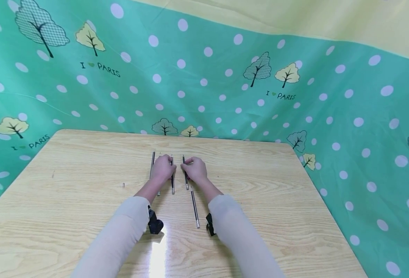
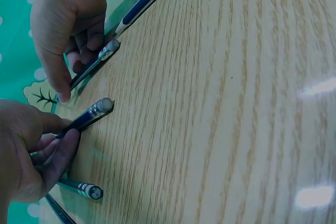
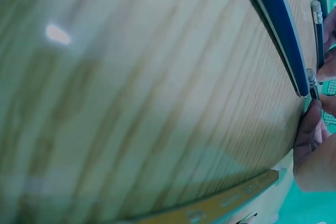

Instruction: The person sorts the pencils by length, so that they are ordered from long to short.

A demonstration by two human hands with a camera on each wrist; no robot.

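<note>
Five pencils [image 1: 195,210] seen in head view, around middle of counter [image 1: 277,216]. Slim, mostly dark, with silvery eraser bands [image 2: 100,107]; one greenish. One pinched in left hand [image 1: 162,167], one in right hand [image 1: 195,169]; two lying to left, one between pale sleeves [image 1: 126,224]. Behind, one green dotted cloth [image 1: 218,88].

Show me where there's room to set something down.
Free: table right of the right sleeve, out to the green cloth. Left of the left sleeve is mostly bare, save a small grey bit. Crowded: around left hand, right hand and pencils.
</note>
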